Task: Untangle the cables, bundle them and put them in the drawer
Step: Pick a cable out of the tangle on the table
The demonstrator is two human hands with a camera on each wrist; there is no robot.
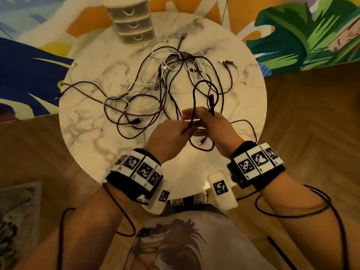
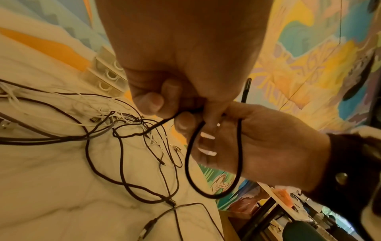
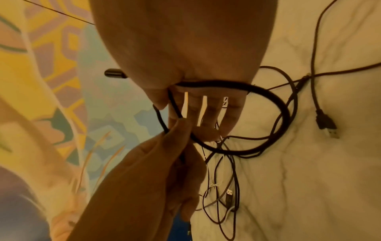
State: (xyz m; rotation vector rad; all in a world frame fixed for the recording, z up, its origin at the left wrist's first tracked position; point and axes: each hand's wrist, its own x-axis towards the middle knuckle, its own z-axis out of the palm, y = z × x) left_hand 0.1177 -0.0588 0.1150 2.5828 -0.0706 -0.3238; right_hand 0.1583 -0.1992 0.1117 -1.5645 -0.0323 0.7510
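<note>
Black and white cables (image 1: 175,71) lie in a tangle on the round marble table (image 1: 87,117). A small three-drawer unit (image 1: 132,24) stands at the table's far edge, its drawers closed. Both hands meet above the near part of the table. My left hand (image 1: 183,127) pinches a black cable (image 1: 194,98) between thumb and fingertips (image 2: 156,101). My right hand (image 1: 206,121) keeps its fingers (image 3: 206,110) straight, and a loop of that cable (image 3: 268,97) runs round them. The cable's black plug (image 1: 212,103) sticks up beside the right thumb, which holds that end.
A loose USB plug (image 1: 226,62) lies at the table's right, another (image 1: 136,120) at the near left of the tangle. One cable end hangs off the table's left edge (image 1: 60,94). A colourful rug and wooden floor surround the table.
</note>
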